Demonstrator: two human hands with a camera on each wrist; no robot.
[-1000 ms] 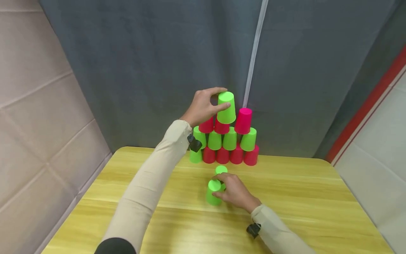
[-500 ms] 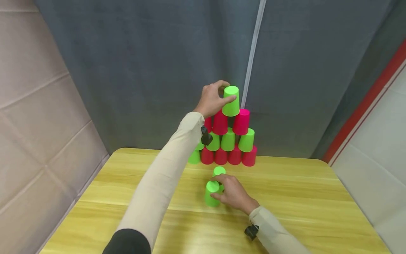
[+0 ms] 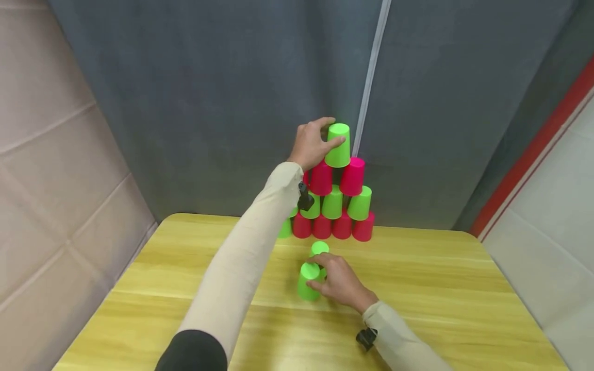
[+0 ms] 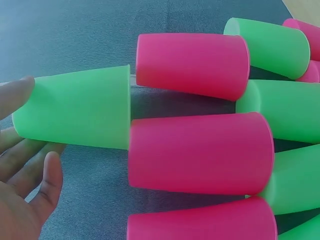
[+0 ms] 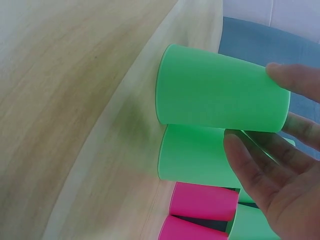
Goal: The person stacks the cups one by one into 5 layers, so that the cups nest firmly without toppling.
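Note:
A pyramid of upturned red and green cups [image 3: 332,203] stands at the back of the wooden table [image 3: 441,288]. My left hand [image 3: 330,132] grips a green cup [image 3: 339,149] at the top, its rim resting on two red cups [image 3: 351,176]. In the left wrist view the thumb [image 4: 17,92] and fingers touch that green cup [image 4: 75,112] by its closed end. Nearer me, my right hand [image 3: 320,270] holds a second green cup [image 3: 307,282] standing on the table, with a third green cup [image 3: 319,248] just behind it. My left forearm hides part of the pyramid's left side.
A grey curtain [image 3: 232,103] hangs right behind the pyramid. A padded beige wall [image 3: 55,154] runs along the left edge of the table, and a red-striped wall [image 3: 533,154] stands to the right. Bare tabletop lies on both sides of the hands.
My left hand has carried the green cup up and a little right, from in front of the red cups onto their tops. The right hand has stayed on its cup.

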